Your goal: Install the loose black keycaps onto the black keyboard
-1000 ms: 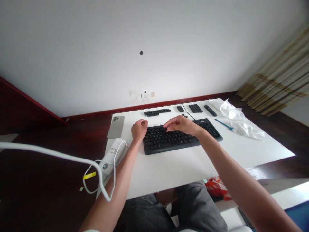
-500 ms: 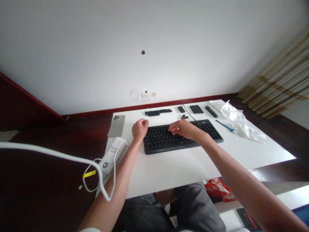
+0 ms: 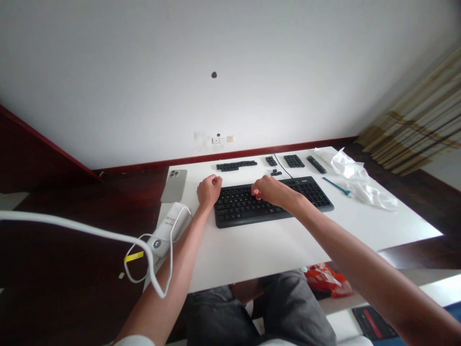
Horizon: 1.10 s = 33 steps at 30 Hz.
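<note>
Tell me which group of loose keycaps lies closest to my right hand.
The smallest cluster, just beyond the keyboard and your right hand; the long strip, small block and large block all lie farther back, nearer the wall.

A: Left side?
B: Phone (image 3: 174,186), camera-side up on the desk (image 3: 245,259). White device (image 3: 169,229) just beside it, white cable (image 3: 54,219) looped across.
A: Right?
B: Crumpled plastic (image 3: 372,196). Black oblong (image 3: 316,165), maybe a remote, too small to tell.
A: Beyond?
B: Wall sockets (image 3: 230,139), striped curtain (image 3: 414,129).
</note>
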### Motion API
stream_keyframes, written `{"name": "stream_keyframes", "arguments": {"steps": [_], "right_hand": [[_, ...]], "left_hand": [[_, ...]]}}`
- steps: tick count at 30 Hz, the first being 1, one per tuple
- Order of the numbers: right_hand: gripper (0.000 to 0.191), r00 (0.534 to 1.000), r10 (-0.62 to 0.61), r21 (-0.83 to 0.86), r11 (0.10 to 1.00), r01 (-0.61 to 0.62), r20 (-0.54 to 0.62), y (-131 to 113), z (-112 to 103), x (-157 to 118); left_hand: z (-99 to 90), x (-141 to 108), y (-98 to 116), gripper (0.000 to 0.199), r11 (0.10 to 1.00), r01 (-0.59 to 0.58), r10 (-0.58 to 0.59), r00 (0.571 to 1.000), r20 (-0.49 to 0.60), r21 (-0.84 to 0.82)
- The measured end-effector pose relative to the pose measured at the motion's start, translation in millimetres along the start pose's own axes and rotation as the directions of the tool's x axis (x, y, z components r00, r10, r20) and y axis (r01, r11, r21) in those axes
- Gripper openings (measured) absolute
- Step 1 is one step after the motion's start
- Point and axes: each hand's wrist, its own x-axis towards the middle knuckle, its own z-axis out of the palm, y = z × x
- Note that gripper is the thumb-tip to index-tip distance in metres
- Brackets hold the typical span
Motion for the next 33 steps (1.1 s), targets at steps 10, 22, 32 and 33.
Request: {"name": "stream_keyframes", "arguments": {"steps": [10,22,32,33], "right_hand": [[0.017,0.988,-0.001,0.113,0.993,-0.017,0.154,21,-7,31],[0.016,0.946,0.090,0.030,0.994,-0.105,0.310,9,-23,44],[0.025,0.970,0.161,-0.130,0.982,-0.138,0.183,10,-11,48],[0.024,0.970,0.159,-0.118,0.983,-0.139,0.183,10,-10,46]], "left_hand": [[-0.2,0,0,0.036,1.000,0.003,-0.004,1.000,0.021,0.016],[0.4,0,-1,0.036,1.000,0.005,-0.005,1.000,0.005,-0.005],[0.1,-1,0,0.036,1.000,-0.004,0.004,1.000,-0.003,-0.016],[0.5,-1,0,0.037,1.000,-0.007,0.007,1.000,-0.007,-0.017]]}}
